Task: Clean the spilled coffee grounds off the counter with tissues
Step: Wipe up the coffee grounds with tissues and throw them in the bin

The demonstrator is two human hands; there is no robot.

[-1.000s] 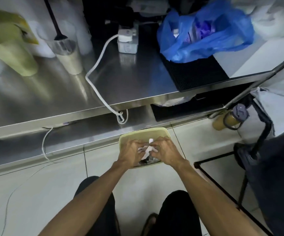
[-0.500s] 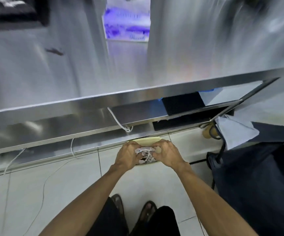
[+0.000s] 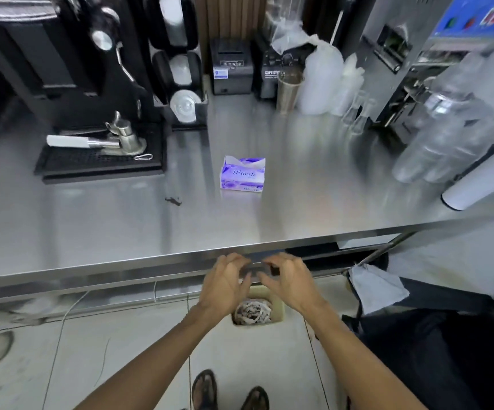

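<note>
A small dark smear of coffee grounds (image 3: pixel 173 200) lies on the steel counter (image 3: pixel 314 208), left of a purple tissue pack (image 3: pixel 242 174). Below the counter's front edge a pale yellow bin (image 3: pixel 279 306) on the floor holds crumpled, stained tissues (image 3: pixel 252 312). My left hand (image 3: pixel 225 284) and my right hand (image 3: pixel 291 281) hover just above the bin, fingers spread, with nothing in them. Both are in front of the counter's edge, a hand's width apart.
A black coffee machine with a drip tray (image 3: pixel 97 161) fills the counter's back left, with a lid holder (image 3: pixel 185 106) beside it. A receipt printer (image 3: pixel 231 66), a steel cup (image 3: pixel 288 90) and plastic bottles (image 3: pixel 447 125) stand at the back and right. A dark chair (image 3: pixel 432 335) sits at my right.
My view has risen from the lower shelf to the counter top. Both hands have let go of the crumpled tissues, which now lie in the bin, and have lifted with fingers spread.
</note>
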